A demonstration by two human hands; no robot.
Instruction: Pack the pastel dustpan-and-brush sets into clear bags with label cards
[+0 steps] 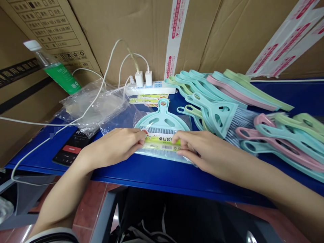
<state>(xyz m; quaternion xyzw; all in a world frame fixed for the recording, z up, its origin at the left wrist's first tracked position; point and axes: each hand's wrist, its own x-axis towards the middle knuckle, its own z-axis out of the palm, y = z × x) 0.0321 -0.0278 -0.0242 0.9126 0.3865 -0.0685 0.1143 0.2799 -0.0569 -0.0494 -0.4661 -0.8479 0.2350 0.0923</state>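
Note:
A mint-green hand brush and dustpan set (163, 118) lies at the table's front edge, partly inside a clear plastic bag (188, 122). A yellow-green and white label card (162, 139) with printed writing stretches across it, just below the grey bristles. My left hand (121, 145) is closed, pinching the card's left end between thumb and fingers. At the opposite end, my right hand (194, 145) has its fingers curled and closed on the card too. Whether the fingers also grip the bag film is hidden.
Piled dustpans (217, 87) and brushes (222, 114) occupy the right side. Left of the set are clear bags (96, 101), a phone (72, 148) and a green-labelled bottle (59, 74). A power strip (154, 88) with white cables stands behind, before cardboard boxes (141, 27).

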